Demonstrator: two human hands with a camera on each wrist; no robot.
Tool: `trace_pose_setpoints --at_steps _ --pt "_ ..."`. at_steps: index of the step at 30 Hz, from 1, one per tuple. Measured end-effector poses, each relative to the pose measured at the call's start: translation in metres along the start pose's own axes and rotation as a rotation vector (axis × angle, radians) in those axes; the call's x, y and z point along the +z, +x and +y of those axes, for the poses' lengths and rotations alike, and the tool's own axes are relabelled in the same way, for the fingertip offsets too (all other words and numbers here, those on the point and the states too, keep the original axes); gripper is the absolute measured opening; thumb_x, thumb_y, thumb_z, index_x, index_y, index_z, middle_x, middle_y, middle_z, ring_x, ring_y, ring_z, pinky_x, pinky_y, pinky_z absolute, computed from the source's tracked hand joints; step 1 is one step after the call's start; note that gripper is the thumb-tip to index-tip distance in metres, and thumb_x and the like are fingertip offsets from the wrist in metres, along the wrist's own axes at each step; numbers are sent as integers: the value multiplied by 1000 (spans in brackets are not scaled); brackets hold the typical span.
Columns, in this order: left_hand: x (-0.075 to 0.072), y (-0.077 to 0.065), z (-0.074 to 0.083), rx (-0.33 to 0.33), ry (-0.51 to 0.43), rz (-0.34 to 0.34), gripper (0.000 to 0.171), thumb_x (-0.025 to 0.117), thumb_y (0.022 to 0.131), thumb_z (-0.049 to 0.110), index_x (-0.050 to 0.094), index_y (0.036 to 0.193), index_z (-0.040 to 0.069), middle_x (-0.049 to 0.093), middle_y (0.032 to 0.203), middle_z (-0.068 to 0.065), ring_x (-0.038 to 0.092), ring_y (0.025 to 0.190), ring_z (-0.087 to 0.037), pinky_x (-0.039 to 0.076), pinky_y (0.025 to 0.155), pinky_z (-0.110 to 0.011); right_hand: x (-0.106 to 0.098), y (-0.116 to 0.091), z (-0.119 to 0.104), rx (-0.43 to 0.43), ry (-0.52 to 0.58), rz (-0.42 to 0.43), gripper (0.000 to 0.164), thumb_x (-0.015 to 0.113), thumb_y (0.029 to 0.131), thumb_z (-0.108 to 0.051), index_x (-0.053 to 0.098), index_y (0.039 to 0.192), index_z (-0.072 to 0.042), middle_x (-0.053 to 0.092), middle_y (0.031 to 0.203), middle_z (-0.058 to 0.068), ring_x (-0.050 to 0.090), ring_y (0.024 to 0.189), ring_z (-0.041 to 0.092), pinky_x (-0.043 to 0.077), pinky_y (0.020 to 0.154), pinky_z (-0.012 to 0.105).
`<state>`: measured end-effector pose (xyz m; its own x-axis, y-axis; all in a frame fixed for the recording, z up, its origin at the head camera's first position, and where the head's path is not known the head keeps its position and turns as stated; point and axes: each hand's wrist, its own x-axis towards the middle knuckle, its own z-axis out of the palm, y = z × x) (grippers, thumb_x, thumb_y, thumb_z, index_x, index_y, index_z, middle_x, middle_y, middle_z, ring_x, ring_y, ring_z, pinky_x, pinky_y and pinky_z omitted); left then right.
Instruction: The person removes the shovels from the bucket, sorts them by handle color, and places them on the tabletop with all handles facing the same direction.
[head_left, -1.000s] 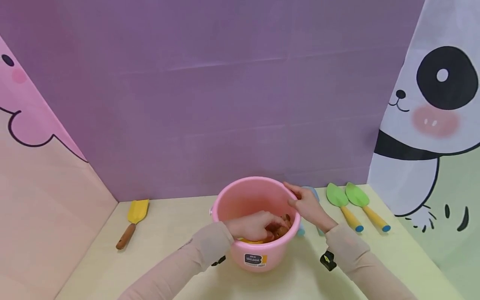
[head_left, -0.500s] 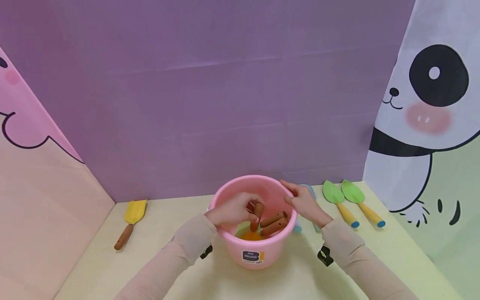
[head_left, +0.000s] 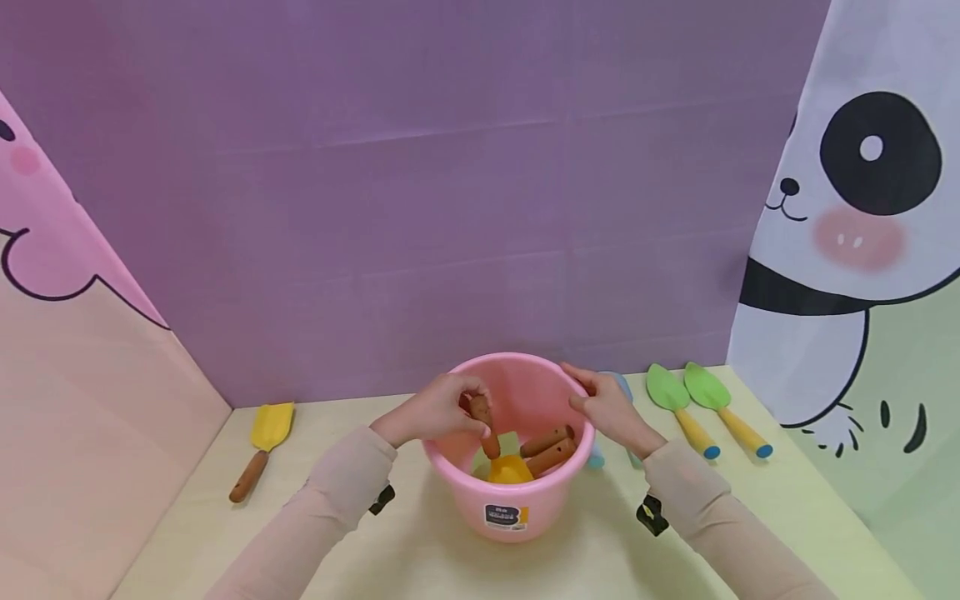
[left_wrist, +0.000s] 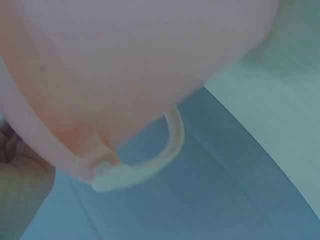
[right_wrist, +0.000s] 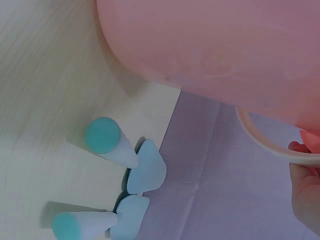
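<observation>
A pink bucket (head_left: 517, 517) stands upright in the middle of the table. My left hand (head_left: 446, 408) reaches over its left rim and holds a shovel by its brown wooden handle (head_left: 486, 429); the blade of that shovel cannot be told apart inside. Two more brown handles (head_left: 551, 456) lean against the bucket's right inner wall, and a yellow blade (head_left: 510, 471) lies low in it. My right hand (head_left: 611, 408) grips the right rim, thumb inside. In the left wrist view, the bucket's white handle (left_wrist: 172, 140) hangs outside.
Two green trowels (head_left: 682, 400) with yellow handles lie at the right. Blue trowels (right_wrist: 147, 167) lie beside the bucket, partly behind my right hand in the head view. A yellow shovel (head_left: 272, 425) with a brown handle lies at the left. A purple backdrop (head_left: 375, 250) rises behind.
My left hand has drawn back from the bucket's right side to its left, bringing a brown-handled shovel with it. The other handles have come into sight. My right hand stays on the rim.
</observation>
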<state>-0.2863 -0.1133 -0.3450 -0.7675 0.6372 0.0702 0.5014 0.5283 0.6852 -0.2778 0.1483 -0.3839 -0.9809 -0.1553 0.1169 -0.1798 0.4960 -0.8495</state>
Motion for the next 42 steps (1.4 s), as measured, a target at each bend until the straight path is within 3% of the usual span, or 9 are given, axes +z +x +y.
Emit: trace_pose_setpoints --at_steps 14,21,24,28,31,36,42 --pt "-3 -10 -4 76 59 -105 14 73 74 7 67 87 7 64 72 3 54 64 -10 48 59 -21 -4 -4 -2 -18 23 -8 53 51 88 -6 37 139 -4 43 139 17 56 110 31 53 82 35" --pt "1 -9 -2 22 -39 -223 12 66 79 -2 68 88 6 72 80 0 64 73 -13 49 63 -21 -5 -5 -3 -20 18 -15 53 50 88 -5 37 140 -4 43 139 18 56 110 31 53 83 35" --pt "4 -9 -1 -7 -73 -265 15 63 81 -4 69 88 7 73 82 1 66 74 -13 53 67 -31 -5 -5 -3 -20 14 -12 53 50 88 -5 37 139 -4 43 139 17 55 111 31 52 84 36" --pt "7 -9 -2 -26 -60 -260 16 64 80 -3 71 88 8 72 80 3 66 71 -9 55 67 -35 -5 -5 -3 -24 17 -16 53 50 88 -5 37 139 -4 43 139 17 54 113 31 51 85 36" --pt "8 -9 -2 -28 -53 -256 16 65 80 -2 72 89 9 72 79 4 66 72 -9 54 64 -25 -5 -5 -2 -26 22 -16 53 50 88 -4 37 139 -3 43 139 18 55 111 31 52 84 36" --pt "7 -11 -1 -18 -50 -261 18 65 80 -2 72 91 10 72 80 3 67 78 -11 53 68 -22 -4 -4 -1 -21 29 -17 52 50 88 -3 37 139 -3 43 139 18 54 113 32 51 85 37" --pt "1 -15 4 -47 -96 -270 20 65 80 -1 72 91 15 72 83 2 66 76 -12 54 68 -26 -3 -4 -3 -24 29 -17 52 50 88 -3 38 139 -2 43 139 17 55 112 31 52 83 34"
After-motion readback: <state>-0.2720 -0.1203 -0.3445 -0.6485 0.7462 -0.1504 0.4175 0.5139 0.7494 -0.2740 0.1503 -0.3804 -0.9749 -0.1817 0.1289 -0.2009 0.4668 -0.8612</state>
